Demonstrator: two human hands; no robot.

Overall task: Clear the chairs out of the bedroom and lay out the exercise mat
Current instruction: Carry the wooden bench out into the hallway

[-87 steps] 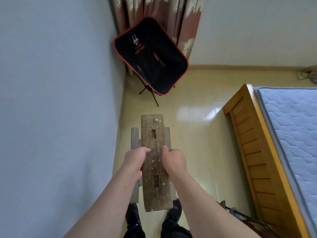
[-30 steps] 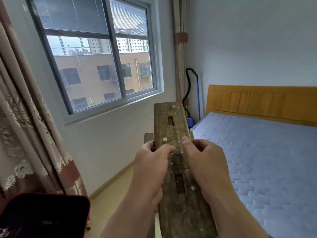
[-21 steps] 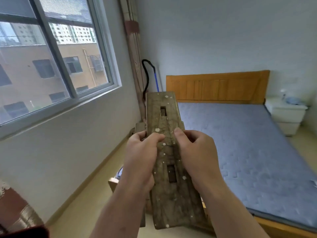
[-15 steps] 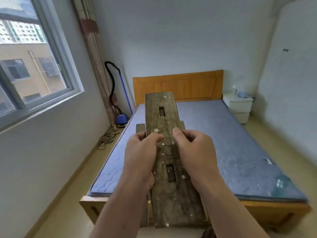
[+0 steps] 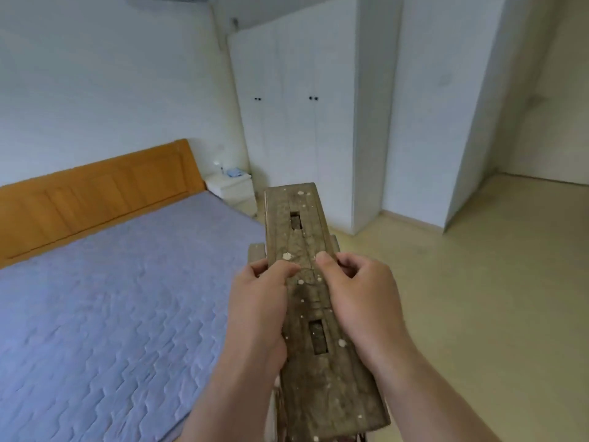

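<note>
While the wooden stool point(image 5: 314, 301) is up in the air, both hands are wrapped tight around its long seat. The left hand point(image 5: 256, 309) grips the left edge and the right hand point(image 5: 361, 301) grips the right edge, with both thumbs pressed on top. The seat is old brown wood with white paint spots and two small slots cut in it. It points away from the person, out toward the open floor point(image 5: 478, 298).

The bed point(image 5: 105, 307) is on the left, with a blue cover and an orange headboard. A small white nightstand point(image 5: 230, 186) sits beside the bed. A tall white wardrobe point(image 5: 296, 122) stands past it, against the wall. To the right of the wardrobe the floor runs on around a white corner, and that looks like the way out of the room.

So the job looks like it is only partly done. The stool is picked up but it is not out of the bedroom yet, since the bed is right there beside it. It needs to be carried across the floor and set down outside. Any other chair in the room is out of sight here, so I cannot tell how many are left. No exercise mat shows anywhere, so laying it out seems to be a step not yet done.
</note>
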